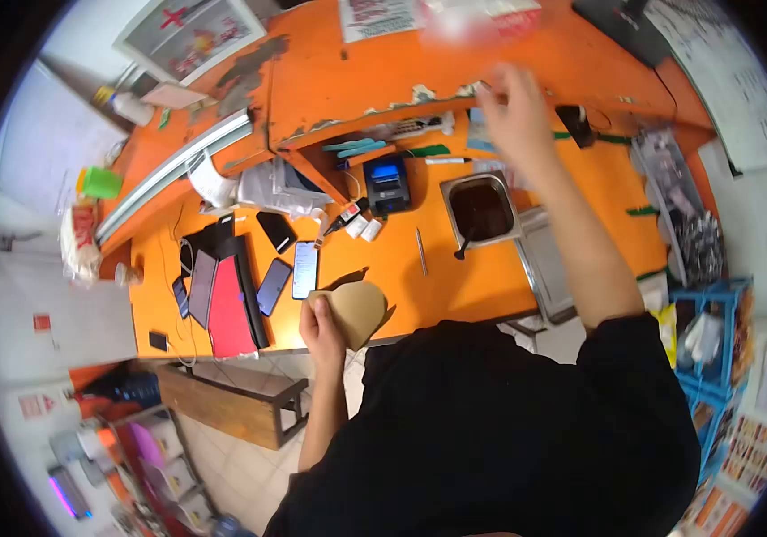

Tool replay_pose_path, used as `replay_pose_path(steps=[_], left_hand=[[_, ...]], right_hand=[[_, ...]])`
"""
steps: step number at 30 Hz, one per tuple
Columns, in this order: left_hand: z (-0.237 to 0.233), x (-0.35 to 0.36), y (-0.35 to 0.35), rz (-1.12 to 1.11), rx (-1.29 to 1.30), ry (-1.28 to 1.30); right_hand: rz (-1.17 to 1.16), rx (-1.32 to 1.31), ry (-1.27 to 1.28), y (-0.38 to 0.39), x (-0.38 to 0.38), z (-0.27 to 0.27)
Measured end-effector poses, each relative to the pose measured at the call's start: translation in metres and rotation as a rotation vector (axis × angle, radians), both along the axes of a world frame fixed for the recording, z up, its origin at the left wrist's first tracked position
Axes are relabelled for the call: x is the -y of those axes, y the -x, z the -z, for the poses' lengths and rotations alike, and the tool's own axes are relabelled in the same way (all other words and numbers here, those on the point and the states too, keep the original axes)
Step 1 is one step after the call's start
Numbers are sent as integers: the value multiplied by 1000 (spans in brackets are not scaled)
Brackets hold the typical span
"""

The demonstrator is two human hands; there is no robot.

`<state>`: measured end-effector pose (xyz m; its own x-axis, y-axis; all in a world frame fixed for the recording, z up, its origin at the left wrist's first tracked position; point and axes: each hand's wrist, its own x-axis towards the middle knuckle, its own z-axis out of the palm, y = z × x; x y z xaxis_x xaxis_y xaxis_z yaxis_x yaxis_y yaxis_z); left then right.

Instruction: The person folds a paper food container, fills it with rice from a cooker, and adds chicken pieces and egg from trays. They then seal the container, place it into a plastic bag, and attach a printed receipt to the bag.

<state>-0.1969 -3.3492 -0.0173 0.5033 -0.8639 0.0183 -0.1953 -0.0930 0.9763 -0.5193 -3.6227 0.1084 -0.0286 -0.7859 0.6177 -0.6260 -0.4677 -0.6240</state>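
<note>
A person in a black top is standing at an orange bench (455,277), seen from above through a rounded, wide lens.

The tan paper piece (361,309) is looking flat and plain, the colour of brown wrapping paper, with a rounded outline that narrows toward the bottom (a little like a heart or a shield). It is sitting at the near edge of the bench, just over the lip, and casting a dark shadow on the orange top beside it.

The left hand (319,327) is gripping that paper by its left edge, the fingers curled closed on it and the knuckles facing up.

The right hand (516,112) is reaching far forward and up, the arm stretched out over the bench, with the fingertips at the chipped front edge of an orange shelf (383,63). The hand is blurring, so I cannot tell whether the fingers are apart or pinched together, or whether anything is in them.

Just beyond the paper, a phone (304,269) is lying face up, one of a row of phones next to a red folder (229,313). Further back, a small printer (387,183) is showing a blue screen. Under the right arm, a metal tub (445,208) is holding something dark, with a metal tray (546,268) just beside it and a thin pen (421,251) lying to its left.
</note>
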Motion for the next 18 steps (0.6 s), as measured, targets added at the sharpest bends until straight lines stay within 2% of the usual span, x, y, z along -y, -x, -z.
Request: replay_pose_path(steps=[1, 2, 3, 4, 5, 7, 8, 10, 11, 13, 14, 16, 18], left_hand=[[1, 7, 3, 43, 31, 15], [-1, 13, 9, 108, 49, 50], [-6, 16, 15, 168, 63, 89], [-11, 17, 18, 268, 31, 93], [-13, 19, 21, 348, 16, 166], [-7, 21, 12, 603, 163, 357], [-10, 24, 7, 628, 159, 367], [-23, 33, -3, 987, 372, 696], [-26, 33, -8, 1025, 362, 713], [-28, 30, -21, 1276, 458, 894], [-29, 29, -27, 1312, 436, 910], [-28, 21, -36, 1558, 450, 1026], [-20, 3, -42, 1672, 363, 1023]], right_hand=[[-88, 72, -94, -14, -50, -5], [-205, 164, -253, -23, -84, 20], [-383, 379, -538, -30, -119, 55], [-498, 459, -871, -36, -156, 54], [-511, 624, -1139, -43, -188, 62], [-369, 772, -1199, -67, -237, 81], [-348, 785, -1181, -77, -252, 80], [-268, 1218, -1322, -91, -279, 79], [-242, 1241, -1288, -97, -293, 86], [-155, 1048, -1378, -113, -322, 103], [-50, 1015, -1385, -125, -340, 102], [31, 1053, -1338, -149, -377, 106], [127, 1026, -1305, -161, -420, 110]])
